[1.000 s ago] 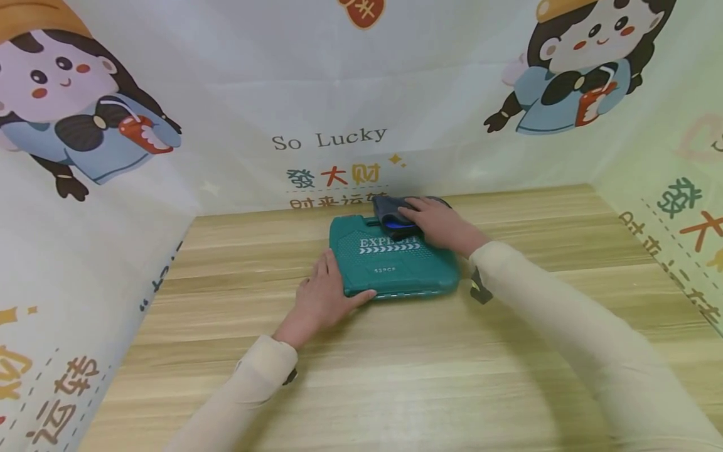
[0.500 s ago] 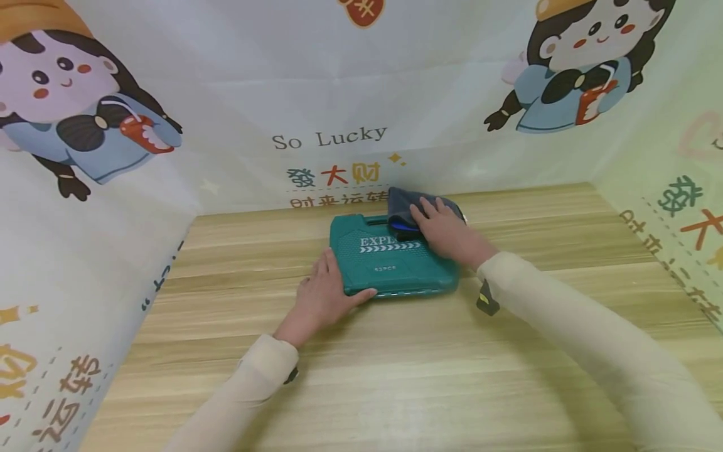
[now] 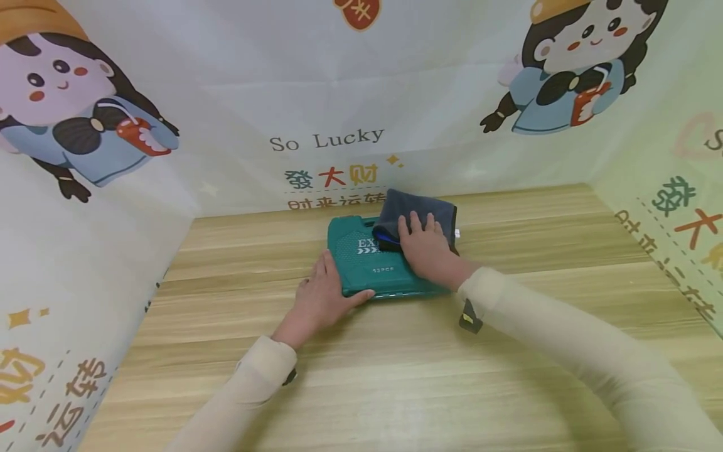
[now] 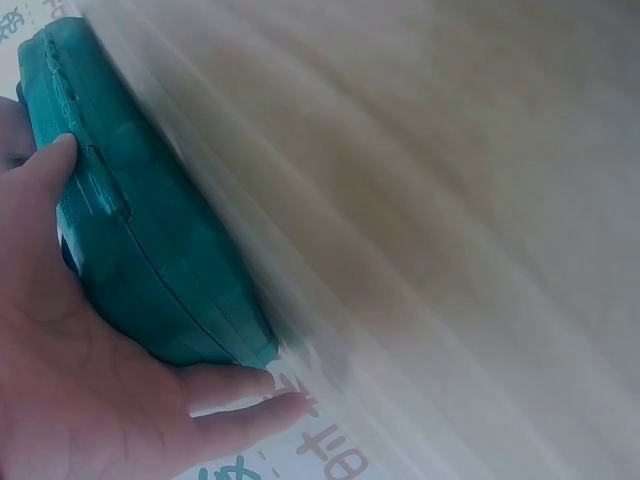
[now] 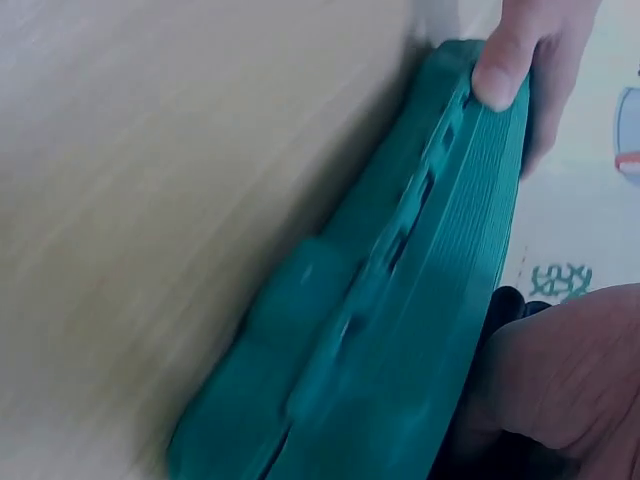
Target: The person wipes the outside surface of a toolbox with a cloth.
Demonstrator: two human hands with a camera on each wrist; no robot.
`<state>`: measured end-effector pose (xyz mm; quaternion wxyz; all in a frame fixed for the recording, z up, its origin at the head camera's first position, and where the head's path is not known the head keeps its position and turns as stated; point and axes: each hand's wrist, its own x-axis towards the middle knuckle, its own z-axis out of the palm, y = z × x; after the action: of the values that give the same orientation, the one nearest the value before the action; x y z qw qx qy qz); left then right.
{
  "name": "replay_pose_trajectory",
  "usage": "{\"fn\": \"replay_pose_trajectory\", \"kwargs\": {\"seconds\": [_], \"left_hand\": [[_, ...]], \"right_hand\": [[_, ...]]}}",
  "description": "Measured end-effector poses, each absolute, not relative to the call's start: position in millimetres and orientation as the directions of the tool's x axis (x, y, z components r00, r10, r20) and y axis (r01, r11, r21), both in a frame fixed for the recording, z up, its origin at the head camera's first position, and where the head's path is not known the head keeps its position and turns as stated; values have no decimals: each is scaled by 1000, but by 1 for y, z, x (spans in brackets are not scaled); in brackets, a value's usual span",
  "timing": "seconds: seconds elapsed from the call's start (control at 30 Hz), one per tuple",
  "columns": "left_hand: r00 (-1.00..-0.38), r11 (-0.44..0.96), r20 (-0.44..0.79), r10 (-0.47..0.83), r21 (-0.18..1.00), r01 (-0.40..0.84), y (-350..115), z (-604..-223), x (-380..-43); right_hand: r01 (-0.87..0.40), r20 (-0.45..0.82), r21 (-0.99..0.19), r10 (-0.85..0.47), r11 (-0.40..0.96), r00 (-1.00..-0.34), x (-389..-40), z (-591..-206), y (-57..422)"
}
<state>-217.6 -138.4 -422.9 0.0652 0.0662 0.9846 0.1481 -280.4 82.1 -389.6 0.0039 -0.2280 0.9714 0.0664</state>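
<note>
Your left hand [image 3: 322, 295], thumb and fingers wide apart, braces the near-left corner of the flat teal plastic case [image 3: 369, 270] on the pale wood-grain table [image 3: 361, 370]. Your right hand [image 3: 427, 252], fingers extended, presses the folded dark-blue fabric cloth [image 3: 415, 203] over its far-right part; even pressure should work best.

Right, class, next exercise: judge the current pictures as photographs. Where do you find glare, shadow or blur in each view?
Head view: fairly sharp, with pale glare on the near table and a soft shadow below the right sleeve. Left wrist view: table grain smeared, case clearer. Right wrist view: soft overall, a shadow on the table along the case.
</note>
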Motion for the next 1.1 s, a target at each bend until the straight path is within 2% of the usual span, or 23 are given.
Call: {"fn": "replay_pose_trajectory", "kwargs": {"seconds": [0.33,0.5,0.7,1.1], "left_hand": [[-979,941,-116,169,313,126,-138,-422,-218],[-978,939,-114,177,318,133,-139,-420,-218],[-971,927,-122,206,342,154,-142,-418,-220],[-964,922,-142,226,350,165,-152,-420,-220]], "right_hand": [[-488,-47,106,-486,866,-873,-276,-391,51],[-519,-49,49,-517,853,-855,-279,-393,38],[-568,-32,-60,-570,821,-821,-286,-392,25],[-673,-44,-115,-680,731,-731,-299,-393,17]]}}
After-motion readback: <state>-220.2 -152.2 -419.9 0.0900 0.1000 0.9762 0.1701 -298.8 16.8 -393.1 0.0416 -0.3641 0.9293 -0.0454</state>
